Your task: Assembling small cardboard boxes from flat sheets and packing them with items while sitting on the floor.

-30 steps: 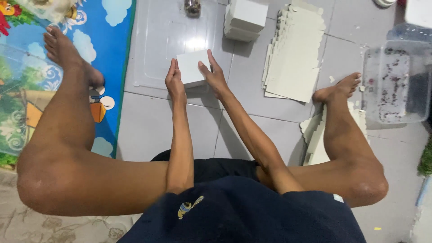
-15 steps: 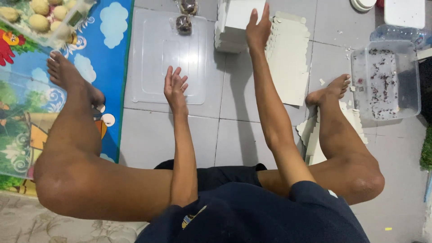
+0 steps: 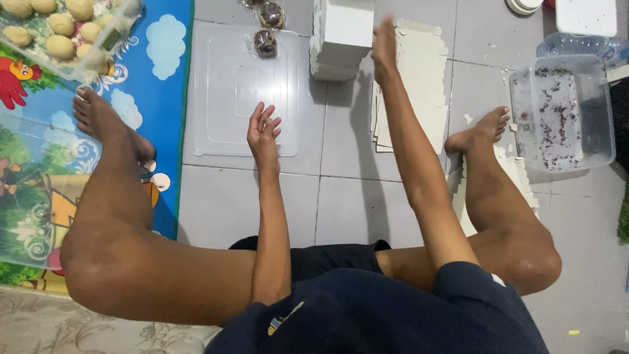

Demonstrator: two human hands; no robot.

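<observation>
I see the left hand [image 3: 263, 134], fingers loosely spread, resting empty on the smooth clear plastic lid [image 3: 216, 111], while the right hand [image 3: 384, 40], fingers together, touches the stacked flat cardboard sheets [image 3: 426, 98] beside white boxes [image 3: 342, 36].

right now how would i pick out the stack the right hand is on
Start at the clear plastic lid lying flat on the floor tiles. Just right of it stands a stack of white boxes, with the right hand at its side. Unlike the flat cream card sheets beyond, it is tall and blocky.
</observation>
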